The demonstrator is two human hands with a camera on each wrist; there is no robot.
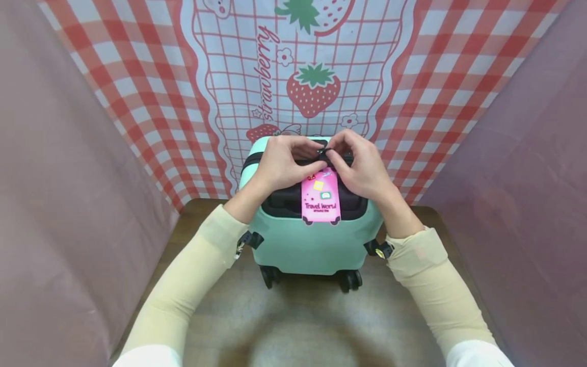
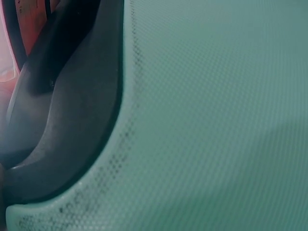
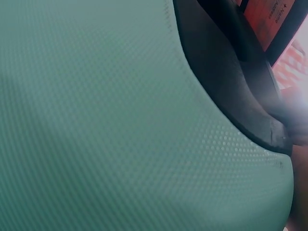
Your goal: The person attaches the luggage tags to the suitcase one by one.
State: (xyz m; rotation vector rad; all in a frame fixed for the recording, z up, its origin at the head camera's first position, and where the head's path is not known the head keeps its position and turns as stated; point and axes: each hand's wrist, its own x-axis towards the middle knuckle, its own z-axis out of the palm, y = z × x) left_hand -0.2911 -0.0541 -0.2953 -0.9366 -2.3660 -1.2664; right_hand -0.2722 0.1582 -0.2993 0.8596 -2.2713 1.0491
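Observation:
A mint-green suitcase (image 1: 316, 244) stands upright, with black handle trim (image 1: 282, 201) along its top edge. From the top hangs a pink luggage tag (image 1: 321, 196) printed "Travel World", on a short black strap (image 1: 324, 152). My left hand (image 1: 286, 160) comes in from the left, its thumb and fingertips pinching about the strap just above the tag. From the other side my right hand (image 1: 362, 163) pinches the strap's end between thumb and finger. The strap's fastening is mostly hidden by fingertips. In the right wrist view the tag's back (image 3: 274, 24) shows "Name" and "Address" lines.
Black caster wheels (image 1: 350, 280) rest on a brown wooden surface (image 1: 302, 326). A strawberry-printed checked cloth (image 1: 316, 66) hangs close behind the suitcase. Pinkish curtains (image 1: 78, 204) close in both sides. Black wrist cameras (image 1: 380, 248) sit near the suitcase's front corners.

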